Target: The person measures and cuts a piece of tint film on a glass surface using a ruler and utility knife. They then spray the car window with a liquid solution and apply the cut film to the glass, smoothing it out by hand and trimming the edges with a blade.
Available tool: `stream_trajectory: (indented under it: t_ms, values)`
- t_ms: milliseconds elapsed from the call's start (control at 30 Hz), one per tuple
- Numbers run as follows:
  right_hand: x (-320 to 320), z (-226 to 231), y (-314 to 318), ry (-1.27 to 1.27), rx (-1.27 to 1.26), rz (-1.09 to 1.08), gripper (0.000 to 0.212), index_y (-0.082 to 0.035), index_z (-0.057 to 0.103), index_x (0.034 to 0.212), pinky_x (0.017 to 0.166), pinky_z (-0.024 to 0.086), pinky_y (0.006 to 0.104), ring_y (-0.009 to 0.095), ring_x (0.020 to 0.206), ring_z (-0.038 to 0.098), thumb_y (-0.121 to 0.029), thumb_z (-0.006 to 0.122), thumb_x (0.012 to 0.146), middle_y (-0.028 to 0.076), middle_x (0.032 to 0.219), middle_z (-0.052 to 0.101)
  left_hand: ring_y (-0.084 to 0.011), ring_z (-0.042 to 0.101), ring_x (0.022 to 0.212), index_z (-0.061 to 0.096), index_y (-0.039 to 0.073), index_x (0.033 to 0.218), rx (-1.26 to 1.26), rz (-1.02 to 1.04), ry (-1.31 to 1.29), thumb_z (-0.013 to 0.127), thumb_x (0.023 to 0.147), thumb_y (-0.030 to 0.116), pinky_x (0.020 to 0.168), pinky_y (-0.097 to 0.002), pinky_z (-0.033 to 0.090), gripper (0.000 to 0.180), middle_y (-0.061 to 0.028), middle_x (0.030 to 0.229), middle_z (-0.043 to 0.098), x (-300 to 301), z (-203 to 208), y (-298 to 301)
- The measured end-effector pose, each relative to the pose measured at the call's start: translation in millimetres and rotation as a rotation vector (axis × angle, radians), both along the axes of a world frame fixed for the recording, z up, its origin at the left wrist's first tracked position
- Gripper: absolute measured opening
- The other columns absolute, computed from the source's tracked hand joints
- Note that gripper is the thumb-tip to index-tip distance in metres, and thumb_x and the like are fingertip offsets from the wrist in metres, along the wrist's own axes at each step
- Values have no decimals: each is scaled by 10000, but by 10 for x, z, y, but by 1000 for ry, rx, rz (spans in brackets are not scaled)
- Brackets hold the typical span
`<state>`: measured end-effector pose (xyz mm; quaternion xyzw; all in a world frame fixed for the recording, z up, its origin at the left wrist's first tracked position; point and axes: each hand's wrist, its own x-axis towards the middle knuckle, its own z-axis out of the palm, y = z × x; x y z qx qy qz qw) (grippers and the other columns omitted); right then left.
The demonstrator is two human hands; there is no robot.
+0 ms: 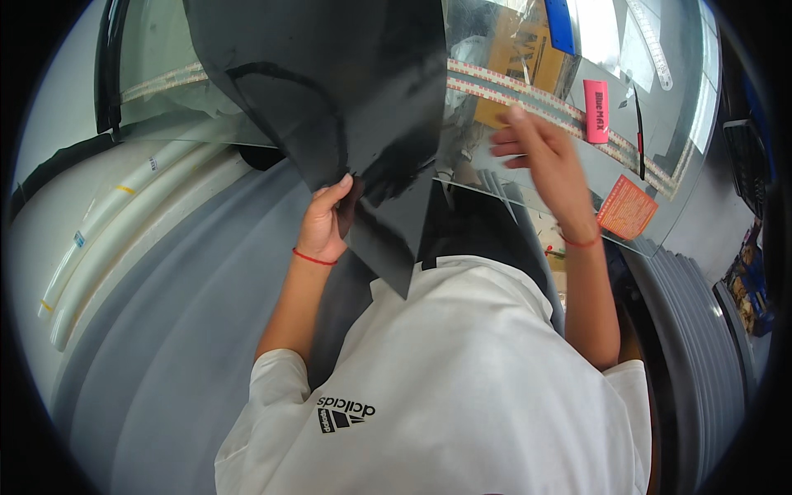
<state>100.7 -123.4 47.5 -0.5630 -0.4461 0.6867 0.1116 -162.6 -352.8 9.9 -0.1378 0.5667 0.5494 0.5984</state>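
A large glossy black sheet of film [384, 107] covers the far middle of the glass tabletop, its near end hanging over the edge in a point. My left hand [330, 216] grips the left side of that end, thumb on top and the other fingers behind the film. My right hand [540, 161] is raised over the glass to the right of the film, fingers apart and holding nothing. Just right of it lies a pink squeegee blade [596, 124]. A slim cutter with a red part [639, 136] rests beyond the blade.
Measuring strips [511, 92] run across the glass table [689, 107]. A blue flat piece [559, 25], a white ruler [652, 45] and an orange card [627, 208] are on the right. Cardboard [528, 54] shows through the glass. Long pale rolls [107, 219] lie at left.
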Motion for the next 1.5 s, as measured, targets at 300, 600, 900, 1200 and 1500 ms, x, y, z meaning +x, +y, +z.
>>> stream_trajectory:
  t_ms: [300,600,900,1200,1500]
  values:
    - [-1030,-264,560,231,26,-113,447,42,709,1152,830,604,314,163,875,709,-387,708,1025,76,940,720,-122,716,1050,782,57,975,12,-12,-30,750,992,128,1031,-295,538,80,-23,1049,768,-84,137,71]
    - [-1148,-503,604,199,130,-252,231,73,702,1002,714,622,317,192,778,740,-157,694,1003,127,895,739,-129,693,1113,761,35,1020,76,-52,-83,733,1010,147,1050,-302,527,116,-29,1100,751,-82,-10,-25]
    - [-1112,-326,595,158,105,-191,242,29,694,1062,769,608,303,163,843,722,-211,670,1044,93,950,744,-109,705,1046,769,58,894,23,-2,1,747,1001,171,1031,-279,525,157,-17,1004,767,47,62,56]
    - [-1131,-578,622,244,131,-341,261,87,725,990,649,625,326,185,681,737,-173,713,985,120,839,756,-113,710,1057,772,59,913,61,-10,-37,728,1012,146,1033,-279,530,139,-23,1028,772,61,96,84]
    - [-1148,-573,667,46,283,-139,276,19,726,987,639,551,285,119,682,651,-255,713,1016,26,789,679,-120,695,1119,762,75,973,69,-17,-31,738,1007,141,1044,-304,541,78,-15,1058,760,37,12,32]
